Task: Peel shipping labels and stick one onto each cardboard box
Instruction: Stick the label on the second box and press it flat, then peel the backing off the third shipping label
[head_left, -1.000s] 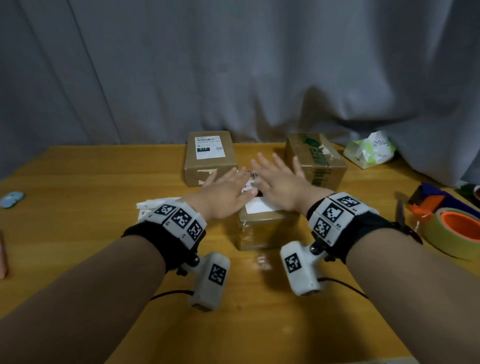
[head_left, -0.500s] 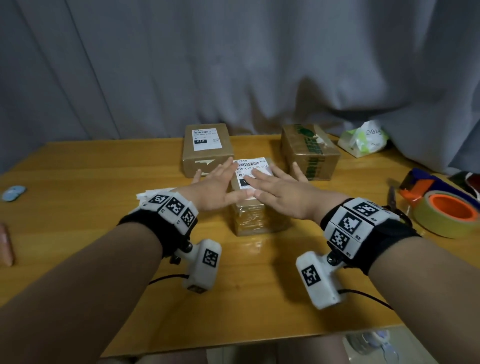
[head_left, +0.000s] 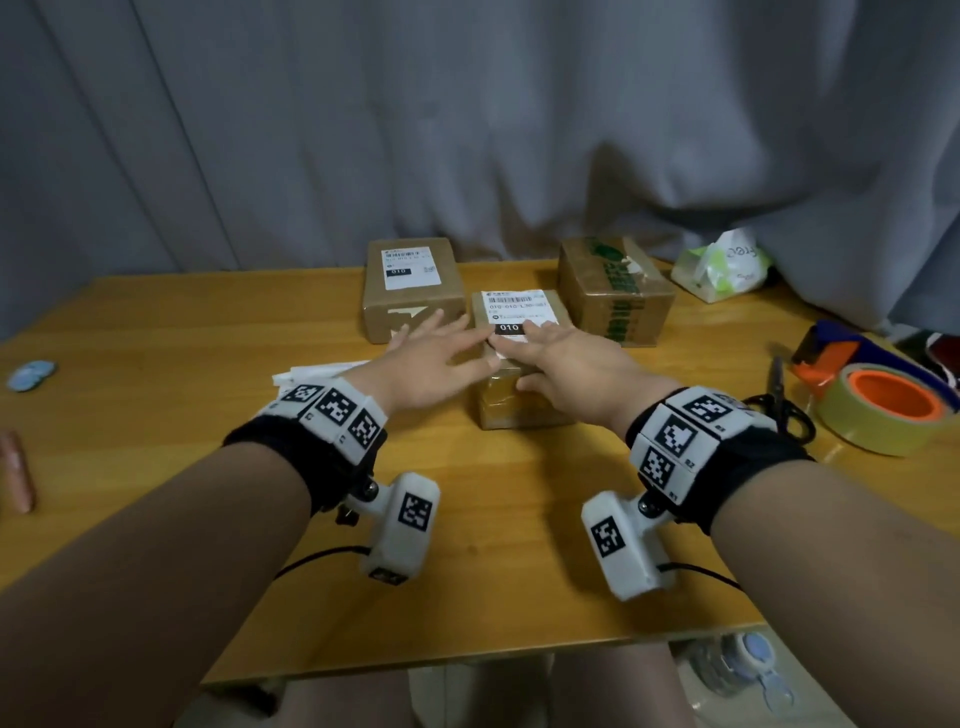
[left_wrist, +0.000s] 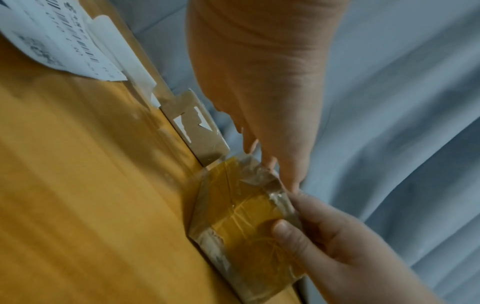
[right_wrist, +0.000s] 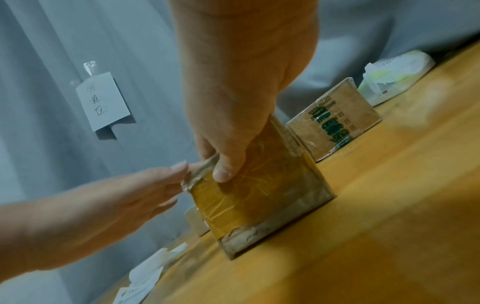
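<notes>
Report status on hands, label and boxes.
Left hand open against middle box; right hand flat on its label. Left box labelled, right box bare. Nothing in the way.

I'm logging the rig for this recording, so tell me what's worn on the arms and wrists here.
Both forearms are bare, no sleeves. Each wrist wears a black band topped with white blocks bearing black-and-white square markers. Under each wrist hangs a white camera pod with one marker and a thin black cable. The left hand and right hand wear nothing.

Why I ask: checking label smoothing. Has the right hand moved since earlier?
Yes: the right hand slid toward the person, uncovering the shipping label on the middle box.
</notes>
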